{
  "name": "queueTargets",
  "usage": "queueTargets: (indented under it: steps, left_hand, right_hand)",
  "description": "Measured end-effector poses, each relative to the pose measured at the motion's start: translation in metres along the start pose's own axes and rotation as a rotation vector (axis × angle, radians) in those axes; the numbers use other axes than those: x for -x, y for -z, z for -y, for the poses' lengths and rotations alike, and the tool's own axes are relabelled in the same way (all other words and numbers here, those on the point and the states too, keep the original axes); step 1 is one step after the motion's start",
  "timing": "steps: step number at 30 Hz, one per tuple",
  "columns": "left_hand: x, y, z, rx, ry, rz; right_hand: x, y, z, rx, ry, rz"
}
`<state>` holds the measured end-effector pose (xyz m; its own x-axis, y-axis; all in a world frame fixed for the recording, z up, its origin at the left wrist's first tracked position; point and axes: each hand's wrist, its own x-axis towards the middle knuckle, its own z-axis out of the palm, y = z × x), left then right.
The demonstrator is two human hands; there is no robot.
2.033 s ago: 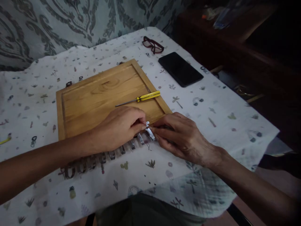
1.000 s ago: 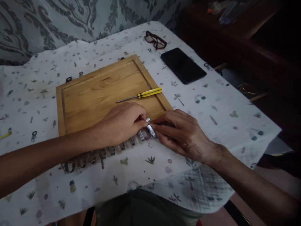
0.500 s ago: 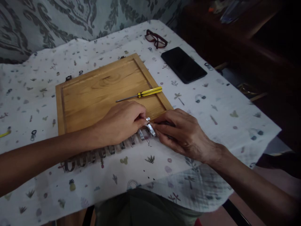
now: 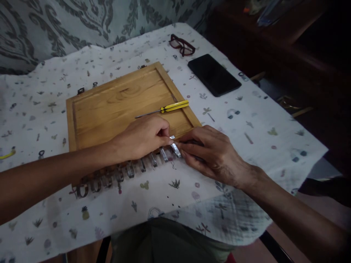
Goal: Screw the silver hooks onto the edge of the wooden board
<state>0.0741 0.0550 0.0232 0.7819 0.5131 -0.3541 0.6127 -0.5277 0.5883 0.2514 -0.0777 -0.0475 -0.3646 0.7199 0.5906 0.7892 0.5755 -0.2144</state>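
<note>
A framed wooden board point(image 4: 117, 106) lies on the patterned cloth, with a row of several metal rings point(image 4: 130, 170) along its near edge. My left hand point(image 4: 142, 137) rests over that edge, its thumb and forefinger pinched on the shiny metal ring point(image 4: 176, 150) at the right end of the row. From the right, the fingertips of my right hand point(image 4: 211, 155) close on the same ring beside the board's near right corner. A yellow-handled screwdriver point(image 4: 174, 106) lies across the board just beyond my left hand.
Behind the board to the right are a black phone point(image 4: 214, 75) and dark red glasses point(image 4: 181, 45). A yellow object point(image 4: 8, 153) lies at the far left of the cloth point(image 4: 233, 128). The table's near edge is just above my lap.
The board's left side and the rings there have shifted slightly. My left hand has moved up a little, while my right hand stays almost in place.
</note>
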Motion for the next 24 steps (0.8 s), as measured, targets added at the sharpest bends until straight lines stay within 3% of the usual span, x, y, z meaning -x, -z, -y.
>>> queueTargets:
  steps: [7,17,24]
  left_hand:
    - [0.001,0.006,-0.006,0.020,0.050,0.026]
    - [0.012,0.016,0.025,0.075,-0.092,-0.004]
    - [0.021,0.005,0.018,-0.049,-0.224,-0.135]
  right_hand:
    - [0.000,0.000,0.000,0.002,0.009,0.004]
    - [-0.001,-0.001,0.000,-0.004,0.007,-0.013]
    - [-0.001,-0.001,0.000,0.000,-0.001,-0.002]
